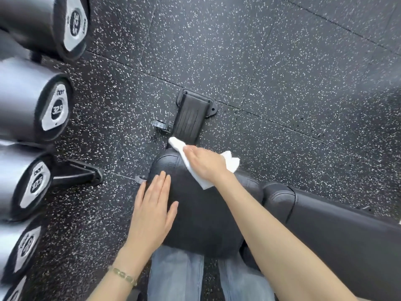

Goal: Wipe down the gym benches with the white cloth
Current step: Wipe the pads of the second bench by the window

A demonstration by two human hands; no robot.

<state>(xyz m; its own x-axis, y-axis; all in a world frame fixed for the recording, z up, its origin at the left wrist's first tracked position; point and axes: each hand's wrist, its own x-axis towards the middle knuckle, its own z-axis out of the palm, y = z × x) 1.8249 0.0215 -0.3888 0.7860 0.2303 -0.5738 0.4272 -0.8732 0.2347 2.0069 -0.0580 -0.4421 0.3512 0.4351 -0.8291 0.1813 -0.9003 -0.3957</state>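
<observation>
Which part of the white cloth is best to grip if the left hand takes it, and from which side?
Probably the far corner of the white cloth: it sticks out past the end of the bench pad, free of the right hand pressing the middle. The left hand could pinch it from the left, fingers above and below.

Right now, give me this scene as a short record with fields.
left hand: flat, fingers straight, resting on the seat pad's near left side
right hand: pressing the white cloth onto the pad's far end
white cloth: crumpled, showing beyond the fingertips and behind the hand
long pad: adjoining on the right, neither hand on it
dumbbells: racked at the left, end caps marked 32.5
floor: black speckled rubber
</observation>
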